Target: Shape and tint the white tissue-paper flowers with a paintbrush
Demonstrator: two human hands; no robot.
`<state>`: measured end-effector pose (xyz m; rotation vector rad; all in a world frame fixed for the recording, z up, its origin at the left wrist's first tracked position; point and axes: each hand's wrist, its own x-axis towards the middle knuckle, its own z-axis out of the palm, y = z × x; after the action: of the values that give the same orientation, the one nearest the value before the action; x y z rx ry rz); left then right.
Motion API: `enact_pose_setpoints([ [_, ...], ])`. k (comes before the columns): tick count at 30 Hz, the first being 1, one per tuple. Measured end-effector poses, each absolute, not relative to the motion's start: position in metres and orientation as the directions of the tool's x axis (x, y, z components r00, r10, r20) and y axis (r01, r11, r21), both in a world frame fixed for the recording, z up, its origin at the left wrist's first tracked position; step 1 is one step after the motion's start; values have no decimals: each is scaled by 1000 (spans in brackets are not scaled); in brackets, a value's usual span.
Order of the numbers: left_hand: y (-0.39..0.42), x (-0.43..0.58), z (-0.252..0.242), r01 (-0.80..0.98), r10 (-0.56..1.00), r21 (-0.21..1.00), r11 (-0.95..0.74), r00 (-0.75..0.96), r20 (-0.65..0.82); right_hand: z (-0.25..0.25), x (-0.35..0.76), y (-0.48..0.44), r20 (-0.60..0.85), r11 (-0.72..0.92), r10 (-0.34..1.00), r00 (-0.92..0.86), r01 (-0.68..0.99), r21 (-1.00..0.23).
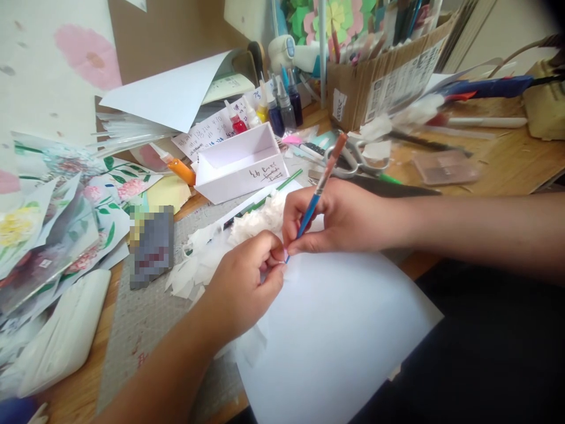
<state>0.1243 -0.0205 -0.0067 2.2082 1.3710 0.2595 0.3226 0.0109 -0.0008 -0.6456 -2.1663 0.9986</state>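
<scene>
While R fingers (312,241) grip blue brush (312,206), L fingers (270,284) pinch pinkish bit (285,254), mostly hidden, can't ID.

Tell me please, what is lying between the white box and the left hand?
In the head view, a green rod and a heap of white scraps lie between the white box and the left hand.
</scene>
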Motion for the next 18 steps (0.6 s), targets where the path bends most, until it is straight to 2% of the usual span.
enact_pose_setpoints([
  [11,-23,122,-6,763,871,514,-393,487,-56,-7,319,10,415,670,614,-671,165,-724],
  [18,-21,124,-5,762,892,537,-362,450,-38,-7,319,8,447,710,595,-668,177,-682],
])
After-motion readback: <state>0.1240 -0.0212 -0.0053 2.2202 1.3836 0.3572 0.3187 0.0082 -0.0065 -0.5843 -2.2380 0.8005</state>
